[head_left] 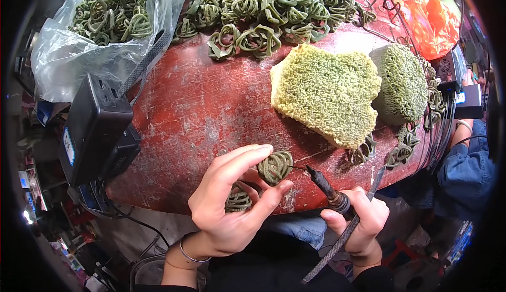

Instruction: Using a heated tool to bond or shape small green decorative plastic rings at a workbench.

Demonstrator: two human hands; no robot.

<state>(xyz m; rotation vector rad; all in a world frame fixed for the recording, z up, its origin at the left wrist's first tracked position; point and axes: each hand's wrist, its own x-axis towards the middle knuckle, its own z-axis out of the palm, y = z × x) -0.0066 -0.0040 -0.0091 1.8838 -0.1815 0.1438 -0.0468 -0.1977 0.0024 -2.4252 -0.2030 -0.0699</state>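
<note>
My left hand (225, 197) pinches a small green openwork ring-shaped piece (275, 167) between thumb and fingertips. A second green openwork piece (238, 199) is tucked inside the same hand, partly covered by the fingers. In my right hand (363, 214) is a pen-like soldering iron (328, 186) with a dark, scorched front end. Its thin tip points left and reaches the right side of the pinched piece; whether they touch I cannot tell. A long narrow grey textured strip (337, 247), perhaps a file, crosses my right hand at a slant.
A yellow-green porous block (327, 91) and a rounder green one (403, 84) lie on the worn red table (184, 118). Many green pieces (263, 7) are heaped behind; more fill a clear bag (50, 60). A black box (97, 123) stands left. Another person's sleeve (466, 171) shows right.
</note>
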